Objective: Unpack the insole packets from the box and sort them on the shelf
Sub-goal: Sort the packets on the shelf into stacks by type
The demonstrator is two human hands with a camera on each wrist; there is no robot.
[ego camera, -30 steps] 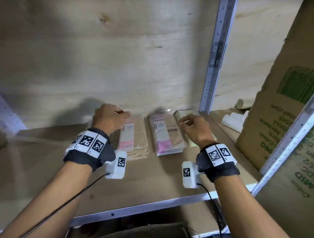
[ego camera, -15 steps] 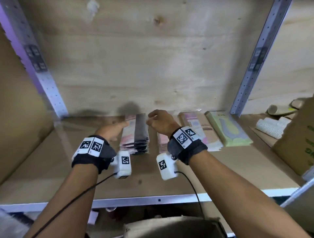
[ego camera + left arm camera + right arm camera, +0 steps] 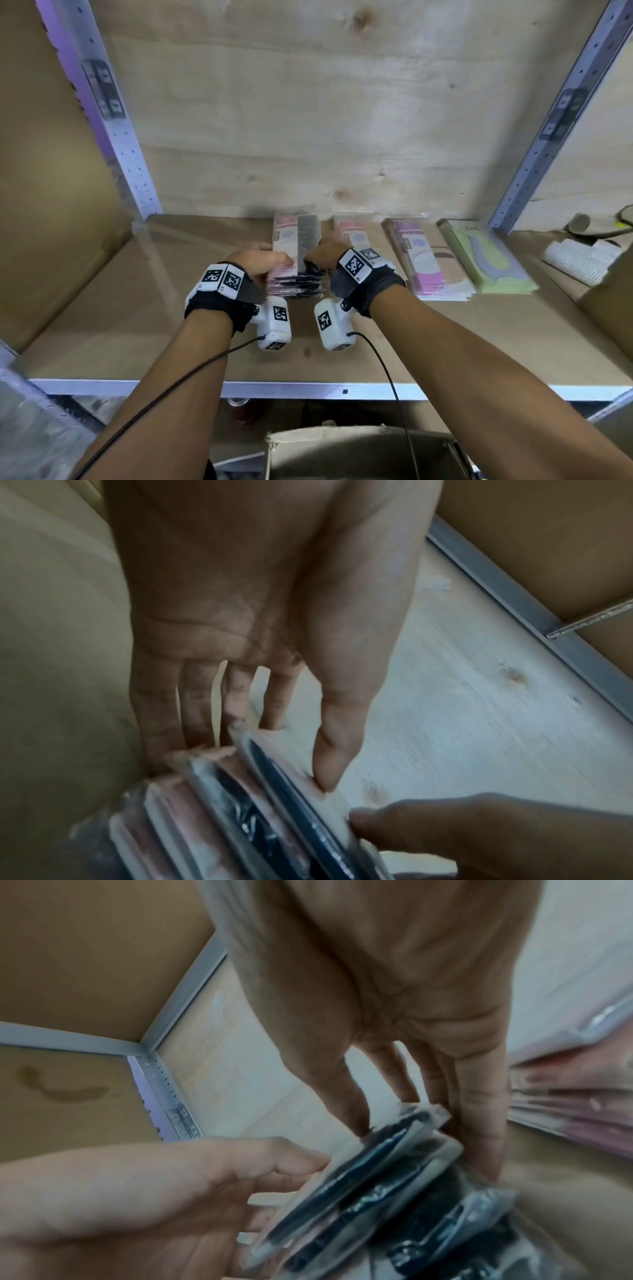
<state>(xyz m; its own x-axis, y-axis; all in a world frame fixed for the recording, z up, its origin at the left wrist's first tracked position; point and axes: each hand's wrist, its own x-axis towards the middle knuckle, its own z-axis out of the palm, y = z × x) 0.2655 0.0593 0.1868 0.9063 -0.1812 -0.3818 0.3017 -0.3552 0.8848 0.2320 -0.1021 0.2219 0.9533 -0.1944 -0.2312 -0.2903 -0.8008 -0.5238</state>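
A stack of pink-and-black insole packets [image 3: 297,270] lies at the back of the wooden shelf [image 3: 137,308]. My left hand [image 3: 263,257] lies against its left side and my right hand [image 3: 320,255] against its right side. In the left wrist view my left hand [image 3: 260,750] has straight fingers down the stack [image 3: 240,818] and its thumb on the tilted top packet. The right wrist view shows my right hand [image 3: 411,1123] the same way on the stack [image 3: 377,1191]. Three more stacks lie to the right: pink [image 3: 352,228], purple [image 3: 424,263], green [image 3: 489,260].
White rolls [image 3: 579,262] and cardboard tubes [image 3: 582,226] lie past the right upright [image 3: 534,150]. A cardboard box corner [image 3: 609,287] stands at the right. An open box [image 3: 359,448] sits below the shelf's metal front edge [image 3: 308,390]. Cardboard lines the left wall.
My right hand has moved left from the green stack to the pink-and-black stack. Both hands now close in on that stack's sides. The head view has swung left.
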